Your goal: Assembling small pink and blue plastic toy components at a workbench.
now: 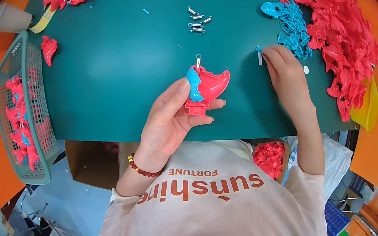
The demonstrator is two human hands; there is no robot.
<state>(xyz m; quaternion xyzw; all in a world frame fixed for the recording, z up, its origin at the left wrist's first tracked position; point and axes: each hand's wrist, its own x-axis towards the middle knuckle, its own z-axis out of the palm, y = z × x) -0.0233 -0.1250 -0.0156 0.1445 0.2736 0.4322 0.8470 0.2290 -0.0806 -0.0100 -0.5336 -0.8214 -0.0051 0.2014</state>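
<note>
Holding, left hand: red shell is being gripped, spring projecting from top.
Pinching, right hand: small part is being pinched.

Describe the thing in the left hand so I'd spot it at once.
Find the green table, then the left hand over its near side. It holds a curved red piece. Unlike the red heap at the right, this piece has a blue part and a spring sticking out.

We see bright, even light, with pale glare on the green table and soft shadow beside the right hand. Near the borders, we notice straight edges bending.
</note>
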